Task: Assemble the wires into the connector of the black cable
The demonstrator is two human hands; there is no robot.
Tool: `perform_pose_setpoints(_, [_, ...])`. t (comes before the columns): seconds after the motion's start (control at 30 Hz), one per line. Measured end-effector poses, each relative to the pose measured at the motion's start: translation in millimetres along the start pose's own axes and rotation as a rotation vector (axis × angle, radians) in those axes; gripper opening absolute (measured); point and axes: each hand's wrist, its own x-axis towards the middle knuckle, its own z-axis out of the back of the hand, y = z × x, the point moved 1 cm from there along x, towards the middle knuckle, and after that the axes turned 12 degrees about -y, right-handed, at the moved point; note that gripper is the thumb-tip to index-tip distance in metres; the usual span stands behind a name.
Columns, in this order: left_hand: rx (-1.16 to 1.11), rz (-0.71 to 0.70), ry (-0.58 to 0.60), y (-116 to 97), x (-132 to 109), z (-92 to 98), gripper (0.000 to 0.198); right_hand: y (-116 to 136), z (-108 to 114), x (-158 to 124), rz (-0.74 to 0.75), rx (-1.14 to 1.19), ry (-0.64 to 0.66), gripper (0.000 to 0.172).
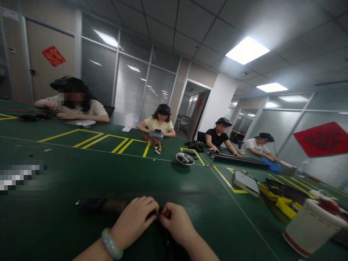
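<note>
My left hand, with a pale bracelet on its wrist, and my right hand meet low in the middle of the head view. The fingertips of both are pinched together on a small dark piece, mostly hidden by the fingers. Just beyond my left hand lies a long dark cylindrical object with a metal tip at its left end; its right part is covered by that hand. Something dark below my right hand is too dim to make out.
A metal bowl of dark parts stands ahead on the green table. Rightward are a grey box, yellow-and-black items and a white tub. Several people sit across; one handles long dark bars. A wired box stands far off.
</note>
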Motion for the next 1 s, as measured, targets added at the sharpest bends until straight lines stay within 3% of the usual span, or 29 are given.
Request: perform_pose_setpoints(1.0, [0.03, -0.023, 0.006, -0.1, -0.9, -0.8, 0.01, 7.9, 6.3, -1.3, 0.009, 0.014, 0.031, 0.006])
